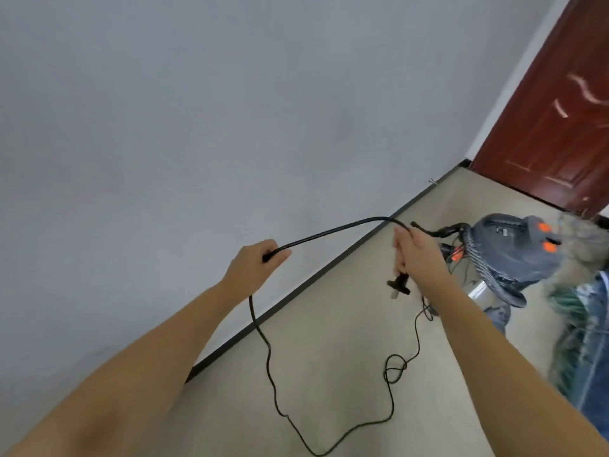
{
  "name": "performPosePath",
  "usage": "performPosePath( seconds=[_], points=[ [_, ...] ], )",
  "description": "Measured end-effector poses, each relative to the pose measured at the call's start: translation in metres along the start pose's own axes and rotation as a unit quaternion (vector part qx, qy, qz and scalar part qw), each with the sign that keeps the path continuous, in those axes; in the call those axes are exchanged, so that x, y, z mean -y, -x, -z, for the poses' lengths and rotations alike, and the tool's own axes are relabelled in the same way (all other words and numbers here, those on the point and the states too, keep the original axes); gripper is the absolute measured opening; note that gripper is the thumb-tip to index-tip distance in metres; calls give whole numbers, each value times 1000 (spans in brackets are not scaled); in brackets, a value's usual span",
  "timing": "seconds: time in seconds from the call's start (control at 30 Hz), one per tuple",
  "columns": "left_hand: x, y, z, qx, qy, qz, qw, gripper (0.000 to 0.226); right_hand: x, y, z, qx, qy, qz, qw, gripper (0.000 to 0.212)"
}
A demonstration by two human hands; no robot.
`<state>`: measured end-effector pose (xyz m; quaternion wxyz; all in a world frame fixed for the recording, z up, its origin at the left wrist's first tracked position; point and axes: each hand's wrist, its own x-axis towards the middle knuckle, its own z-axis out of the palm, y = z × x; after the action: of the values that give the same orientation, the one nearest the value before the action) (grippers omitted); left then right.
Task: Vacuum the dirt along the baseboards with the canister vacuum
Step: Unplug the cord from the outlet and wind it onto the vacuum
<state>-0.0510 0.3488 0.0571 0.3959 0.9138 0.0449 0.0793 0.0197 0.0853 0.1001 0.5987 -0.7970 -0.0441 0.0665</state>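
Black power cord (329,230) arches level between both fists: left hand (255,263) curled round it, right hand (416,255) clamped near the plug (398,286), prongs pointing floorward; slack loops on beige floor (329,324) beside the baseboard (296,285), canister vacuum (507,255) right

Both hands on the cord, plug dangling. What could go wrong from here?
1. The power cord trails in loops on the floor, with a small knot-like coil; pulling may tighten it into a tangle.
2. The slack lies near the person's path, so it is a likely trip hazard.
3. The plug hangs below the right hand; it may swing and hit the wall while the left hand feeds cord.
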Motion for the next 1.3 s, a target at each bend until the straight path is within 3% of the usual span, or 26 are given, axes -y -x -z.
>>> performPosePath(
  seconds=[0.07, 0.13, 0.17, 0.23, 0.3, 0.37, 0.43, 0.5, 0.63, 0.73, 0.8, 0.9, 0.97, 1.0, 1.07, 1.13, 1.23, 1.3],
  points=[
    [0, -10, -29, 10, 20, 46, 999, 42, -21, -15, 80, -160, -148, -58, 974, 34],
    [3, -18, -59, 36, 9, 87, 995, 39, -42, -22, 166, -282, -277, -128, 910, 34],
    [2, -23, -74, 56, -24, 93, 994, 37, -50, -24, 203, -322, -303, -159, 883, 31],
    [-23, -37, -107, 122, -143, 64, 980, 32, -63, -33, 252, -349, -237, -193, 886, 29],
    [-73, -57, -149, 229, -258, -28, 938, 34, -67, -49, 257, -295, -102, -195, 930, 37],
    [-139, -75, -193, 300, -304, -158, 890, 39, -58, -58, 230, -165, 17, -158, 973, 37],
    [-203, -93, -219, 272, -291, -247, 883, 39, -54, -61, 205, -10, 136, -118, 984, 33],
    [-243, -116, -228, 212, -242, -254, 912, 36, -51, -62, 200, 65, 215, -74, 972, 30],
    [-256, -158, -232, 182, -49, -174, 966, 47, -34, -72, 225, 78, 96, -75, 989, 36],
    [-244, -179, -234, 190, 106, -111, 970, 49, -14, -88, 264, 48, -59, -73, 994, 31],
    [-221, -196, -235, 166, 161, -51, 972, 48, 1, -103, 304, -57, -267, -34, 961, 29],
    [-158, -224, -232, 165, 159, 52, 972, 45, 6, -120, 364, -253, -498, 10, 829, 40],
    [-118, -242, -225, 181, 121, 91, 972, 42, -4, -135, 390, -382, -535, 9, 753, 43],
    [-106, -252, -221, 192, 109, 91, 971, 40, -10, -145, 396, -431, -511, -9, 744, 39],
    [-103, -274, -217, 216, 46, 25, 975, 35, -23, -168, 390, -479, -431, -78, 761, 36],
    [-127, -291, -217, 278, -68, -108, 952, 26, -33, -191, 362, -458, -352, -132, 805, 37],
    [-185, -299, -230, 383, -225, -299, 845, 25, -39, -215, 304, -365, -177, -190, 894, 29],
    [-221, -300, -238, 389, -252, -374, 803, 30, -38, -222, 266, -246, -73, -191, 947, 18]
  ],
)
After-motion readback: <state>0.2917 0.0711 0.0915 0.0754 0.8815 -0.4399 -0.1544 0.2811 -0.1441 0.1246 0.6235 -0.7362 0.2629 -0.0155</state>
